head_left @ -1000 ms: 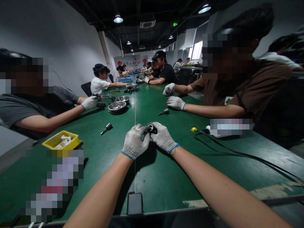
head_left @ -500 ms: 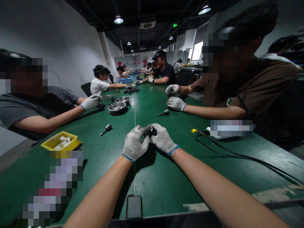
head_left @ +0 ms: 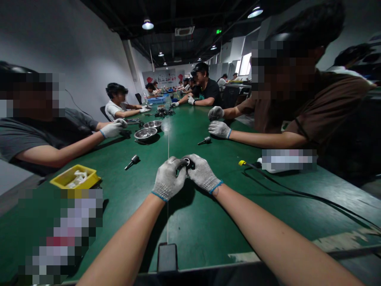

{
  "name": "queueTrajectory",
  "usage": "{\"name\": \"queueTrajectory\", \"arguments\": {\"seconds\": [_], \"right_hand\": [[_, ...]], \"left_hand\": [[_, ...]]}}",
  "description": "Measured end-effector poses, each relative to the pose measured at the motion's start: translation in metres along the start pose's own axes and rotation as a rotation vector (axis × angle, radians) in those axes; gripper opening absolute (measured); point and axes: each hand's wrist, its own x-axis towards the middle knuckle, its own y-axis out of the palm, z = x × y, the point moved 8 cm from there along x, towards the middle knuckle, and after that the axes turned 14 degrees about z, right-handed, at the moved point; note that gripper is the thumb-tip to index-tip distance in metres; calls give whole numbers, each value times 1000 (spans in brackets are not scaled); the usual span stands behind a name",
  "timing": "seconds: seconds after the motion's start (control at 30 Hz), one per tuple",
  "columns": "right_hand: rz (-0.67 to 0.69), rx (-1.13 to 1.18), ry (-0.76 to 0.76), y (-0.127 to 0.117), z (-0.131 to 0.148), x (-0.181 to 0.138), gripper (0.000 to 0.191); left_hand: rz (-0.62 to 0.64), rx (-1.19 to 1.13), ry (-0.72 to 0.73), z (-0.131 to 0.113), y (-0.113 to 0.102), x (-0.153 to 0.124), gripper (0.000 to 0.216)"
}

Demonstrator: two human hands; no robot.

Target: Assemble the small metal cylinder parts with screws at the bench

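Observation:
My left hand and my right hand, both in white knit gloves with blue cuffs, meet over the middle of the green table. Between their fingers is a small dark part with a shiny round metal ring facing up. Both hands are closed on it, and gloved fingers hide most of its body, so I cannot tell its exact kind. Left of my hands lies a dark cylindrical part with a thin shaft. A similar shafted part lies beyond my hands, near a co-worker's gloves.
A yellow bin with white pieces stands at left. Two metal bowls sit farther back. Black cables and a white power strip lie at right. Co-workers' gloved hands work on both sides. A black box sits at the near edge.
My hands stay in nearly the same place, still around the dark part. The white-shirted person farther back on the left has drawn their arms back. The camera view has shifted slightly.

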Motion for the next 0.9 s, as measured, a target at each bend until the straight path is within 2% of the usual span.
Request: {"name": "queueTrajectory", "arguments": {"seconds": [0.23,0.4,0.53,0.7,0.9], "right_hand": [[11,-2,8,0,-1,0,30],[16,-7,1,0,0,0,30],[-3,-5,17,-1,-1,0,34],[-6,-12,23,-1,-3,0,30],[-10,-26,11,0,-4,1,29]], "left_hand": [[-44,-9,-21,1,-4,-1,18],[9,41,-39,2,-1,0,19],[15,-5,-22,1,0,0,23],[-24,-92,-71,7,0,1,23],[-27,-84,-89,9,3,1,23]]}}
